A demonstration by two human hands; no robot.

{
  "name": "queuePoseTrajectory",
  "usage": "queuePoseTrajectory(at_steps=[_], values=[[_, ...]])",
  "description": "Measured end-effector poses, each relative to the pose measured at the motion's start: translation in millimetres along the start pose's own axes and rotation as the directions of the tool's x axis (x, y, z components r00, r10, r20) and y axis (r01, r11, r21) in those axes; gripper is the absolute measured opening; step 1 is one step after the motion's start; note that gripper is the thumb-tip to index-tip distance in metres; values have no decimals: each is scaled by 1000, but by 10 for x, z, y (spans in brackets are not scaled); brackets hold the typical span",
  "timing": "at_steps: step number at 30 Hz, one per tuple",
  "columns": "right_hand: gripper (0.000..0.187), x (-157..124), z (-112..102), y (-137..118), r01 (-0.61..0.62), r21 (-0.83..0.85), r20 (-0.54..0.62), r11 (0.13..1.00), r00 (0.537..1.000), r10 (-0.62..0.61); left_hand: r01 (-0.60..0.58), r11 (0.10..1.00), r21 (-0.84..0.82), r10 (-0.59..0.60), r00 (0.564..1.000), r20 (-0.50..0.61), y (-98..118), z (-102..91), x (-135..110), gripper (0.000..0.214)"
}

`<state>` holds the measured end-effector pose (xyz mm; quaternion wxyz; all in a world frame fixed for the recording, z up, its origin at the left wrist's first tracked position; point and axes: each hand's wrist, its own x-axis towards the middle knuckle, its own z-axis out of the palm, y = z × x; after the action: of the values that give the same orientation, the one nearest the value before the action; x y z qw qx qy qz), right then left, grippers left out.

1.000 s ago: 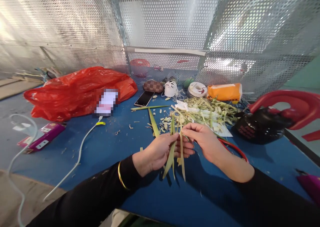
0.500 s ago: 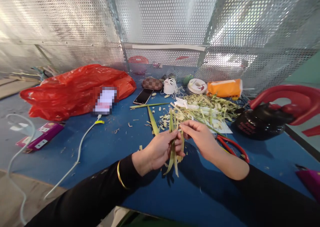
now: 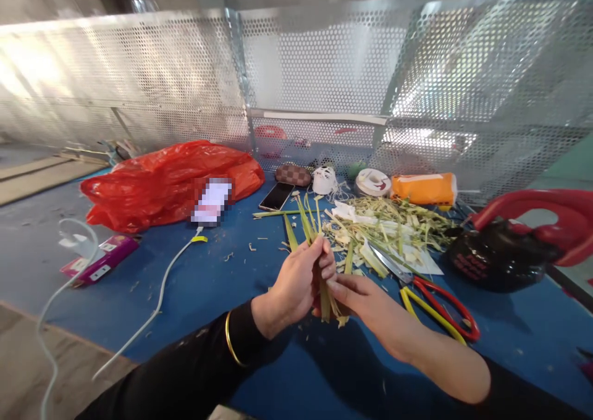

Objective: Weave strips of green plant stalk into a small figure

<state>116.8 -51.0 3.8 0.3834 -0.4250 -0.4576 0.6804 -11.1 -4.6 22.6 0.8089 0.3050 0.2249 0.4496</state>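
Leaf strips (image 3: 306, 221), middles hidden, fill the clenched left hand (image 3: 296, 278); whether the right hand (image 3: 370, 306) grips is unclear.

You have a slim bundle of leaf strips (image 3: 325, 301), pale green to straw-yellow, gathered upright-slanting above the surface (image 3: 199, 302), toward its near edge and well in from the left and right edges. Their narrow upper ends fan loosely toward the far edge; the lower ends, yellower and ragged, splay toward the near edge. The middle of the bundle is hidden within your grip (image 3: 296, 278).
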Motion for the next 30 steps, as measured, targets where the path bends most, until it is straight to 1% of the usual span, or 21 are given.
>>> queuePoseTrajectory(at_steps=[4,6,10,15,18,22,25,27,30], values=[[38,5,6,-12,21,-86,-17,996,1000,-22,-8,1000,13,8,1000,12,-8,7,-18,26],[41,7,23,-20,16,-125,-20,992,1000,-18,-9,1000,19,9,1000,19,-8,6,-26,27],[51,21,43,-12,16,-142,-9,990,1000,-18,-8,999,33,7,999,32,-12,-1,-33,25],[53,53,-17,74,89,-256,-2,963,996,-93,-1,999,34,0,999,45,-22,-13,-28,21],[54,73,-58,125,108,-300,-2,948,994,-114,-11,999,39,9,998,60,-23,-17,-24,20],[54,79,-47,119,112,-277,-5,954,993,-118,-14,999,48,10,997,76,-40,-33,-19,21],[49,66,0,70,93,-204,-9,975,995,-97,-58,993,102,52,997,62,-66,-52,-15,24],[45,54,24,41,95,-162,-41,982,994,-103,-76,985,156,70,997,41,-82,-63,-12,25],[43,46,30,30,85,-134,-125,987,987,-102,-53,975,215,48,998,28,-97,-72,-10,27]])
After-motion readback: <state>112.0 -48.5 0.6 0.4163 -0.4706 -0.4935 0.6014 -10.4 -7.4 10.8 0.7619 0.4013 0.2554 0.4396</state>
